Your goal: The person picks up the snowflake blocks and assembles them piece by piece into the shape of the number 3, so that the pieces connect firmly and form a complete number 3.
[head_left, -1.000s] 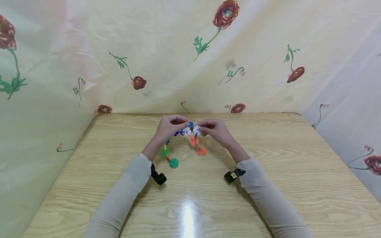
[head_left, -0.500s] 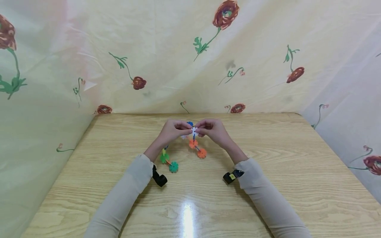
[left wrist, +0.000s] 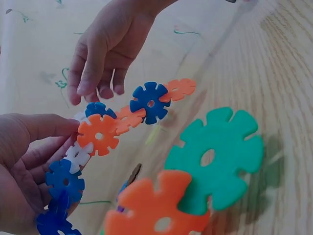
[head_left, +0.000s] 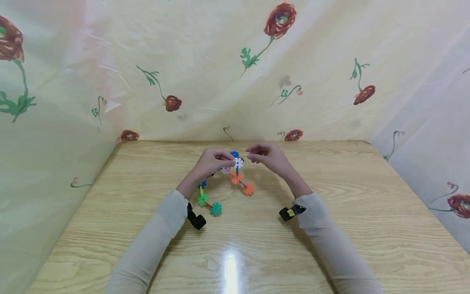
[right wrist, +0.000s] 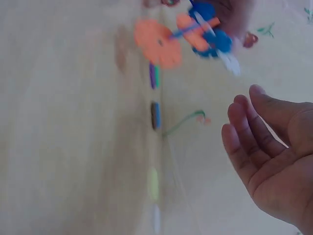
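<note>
The right hand (head_left: pixel 269 157) has moved off the white, notched plastic disc (head_left: pixel 239 163), its fingers loosely bent and holding nothing; the left hand (head_left: pixel 211 162) pinches that disc between thumb and fingers. The attached chain of multicoloured, flower-shaped plastic discs (head_left: pixel 236 179) (teal at one end) hangs over the pale wood-grained table (head_left: pixel 293 253), between the forearms.

Head cam's looking fwd/down from near side over tbl (head_left: pixel 349 253) to far backdrop (head_left: pixel 205 61). L-wrist cam (head_left: pixel 197 221) is facing disc chain (left wrist: pixel 98 148) close; R-wrist cam (head_left: pixel 286 214) is catching it from right, farther; both sharing L hand (left wrist: pixel 17 156), R hand (left wrist: pixel 110 44).
</note>
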A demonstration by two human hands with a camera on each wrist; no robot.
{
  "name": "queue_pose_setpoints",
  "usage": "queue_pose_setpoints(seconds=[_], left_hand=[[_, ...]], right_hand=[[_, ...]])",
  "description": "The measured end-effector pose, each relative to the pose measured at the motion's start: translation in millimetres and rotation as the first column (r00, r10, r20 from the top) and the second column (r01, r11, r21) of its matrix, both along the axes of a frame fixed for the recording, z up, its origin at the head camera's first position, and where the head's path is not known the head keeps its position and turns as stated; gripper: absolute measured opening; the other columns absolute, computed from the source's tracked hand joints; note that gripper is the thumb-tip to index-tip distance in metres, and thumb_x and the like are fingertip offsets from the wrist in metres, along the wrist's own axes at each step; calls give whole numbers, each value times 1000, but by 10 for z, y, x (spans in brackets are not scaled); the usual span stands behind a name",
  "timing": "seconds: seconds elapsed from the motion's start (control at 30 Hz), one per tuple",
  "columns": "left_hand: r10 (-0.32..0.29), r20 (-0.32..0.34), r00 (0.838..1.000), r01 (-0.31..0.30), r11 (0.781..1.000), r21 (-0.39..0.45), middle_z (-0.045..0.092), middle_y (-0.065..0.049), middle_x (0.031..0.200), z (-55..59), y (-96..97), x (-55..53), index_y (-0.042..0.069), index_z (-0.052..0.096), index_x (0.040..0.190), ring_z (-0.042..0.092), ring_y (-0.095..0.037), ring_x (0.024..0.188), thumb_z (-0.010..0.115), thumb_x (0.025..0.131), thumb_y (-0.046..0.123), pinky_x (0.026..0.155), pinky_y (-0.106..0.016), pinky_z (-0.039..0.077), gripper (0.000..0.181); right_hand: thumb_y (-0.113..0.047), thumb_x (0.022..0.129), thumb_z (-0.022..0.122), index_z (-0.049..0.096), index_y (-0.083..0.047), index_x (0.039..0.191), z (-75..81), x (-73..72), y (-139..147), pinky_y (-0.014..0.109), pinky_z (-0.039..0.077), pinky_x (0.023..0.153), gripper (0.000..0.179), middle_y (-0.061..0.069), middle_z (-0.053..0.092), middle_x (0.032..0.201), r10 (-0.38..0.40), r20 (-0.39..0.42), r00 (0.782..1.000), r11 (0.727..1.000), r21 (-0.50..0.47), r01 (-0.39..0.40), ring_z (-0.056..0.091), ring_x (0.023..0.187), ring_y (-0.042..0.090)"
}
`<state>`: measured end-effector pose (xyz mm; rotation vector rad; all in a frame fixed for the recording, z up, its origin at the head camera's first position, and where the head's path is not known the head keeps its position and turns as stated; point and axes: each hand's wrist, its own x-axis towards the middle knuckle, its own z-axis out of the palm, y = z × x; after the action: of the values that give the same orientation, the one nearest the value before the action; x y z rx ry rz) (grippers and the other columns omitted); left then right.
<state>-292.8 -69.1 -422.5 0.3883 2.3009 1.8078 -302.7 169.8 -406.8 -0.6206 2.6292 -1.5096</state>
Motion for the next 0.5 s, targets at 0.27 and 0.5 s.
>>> queue_pose_setpoints(seconds=[0.27,0.5], left_hand=[[-18,29,999,18,1000,6,74,-2,88,-1,-47,-28,1,74,101,70,-19,84,77,92,12,72,-25,58,14],[-50,40,998,50,999,-5,73,-3,91,-5,-43,-54,2,73,103,69,-16,85,75,93,13,75,-25,58,14]], right_hand=[[-7,96,70,72,1,115,89,-220,228,23,53,72,20,20,73,101,8,-114,993,977,211,16,67,88,28],[-5,93,73,73,3,112,-7,-379,311,28,50,70,21,18,72,95,8,-83,996,933,359,22,64,83,27]])
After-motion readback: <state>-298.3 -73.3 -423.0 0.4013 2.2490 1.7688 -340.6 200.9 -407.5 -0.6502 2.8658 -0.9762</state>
